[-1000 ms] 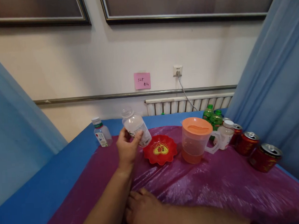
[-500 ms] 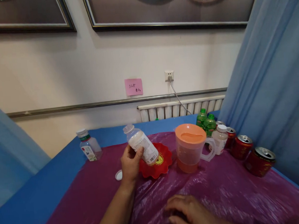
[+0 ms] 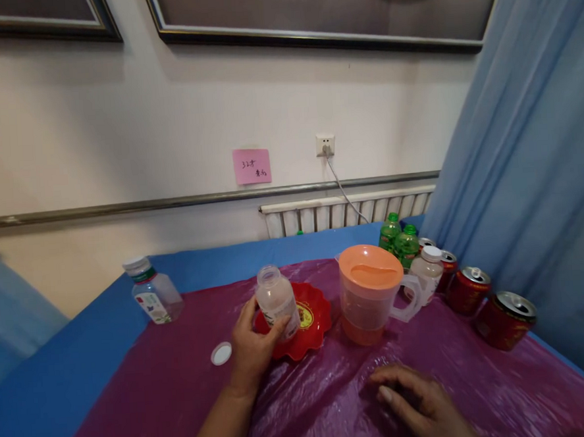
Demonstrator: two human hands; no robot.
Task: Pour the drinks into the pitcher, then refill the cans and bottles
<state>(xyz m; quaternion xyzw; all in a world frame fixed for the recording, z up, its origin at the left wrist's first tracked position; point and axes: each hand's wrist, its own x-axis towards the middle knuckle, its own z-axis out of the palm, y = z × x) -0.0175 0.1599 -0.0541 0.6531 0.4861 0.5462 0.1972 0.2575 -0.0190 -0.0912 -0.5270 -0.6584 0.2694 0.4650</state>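
My left hand [image 3: 253,346] is wrapped round a clear plastic bottle [image 3: 273,297] with a white label and an uncapped mouth. The bottle stands nearly upright at the left part of a red scalloped plate [image 3: 321,312]; its base is partly behind my fingers, so I cannot tell whether it touches the plate. A white cap [image 3: 221,353] lies on the purple sheet, left of that hand. Low over the sheet, my right hand [image 3: 424,401] has loosely curled fingers, thumb apart, with nothing in it. Beyond it stands a clear pitcher [image 3: 363,310] with an orange lid.
At the left stands a capped clear bottle [image 3: 155,296]. Behind the pitcher's handle are a white-capped bottle [image 3: 428,273], green bottles [image 3: 406,244] and several red cans [image 3: 506,321]. Purple plastic sheet [image 3: 178,384] covers part of the blue table [image 3: 81,337]. A blue curtain [image 3: 531,164] hangs at right.
The bottle in my left hand has gone from tilted to nearly upright and lower over the plate. My right hand has moved right. The view has shifted slightly.
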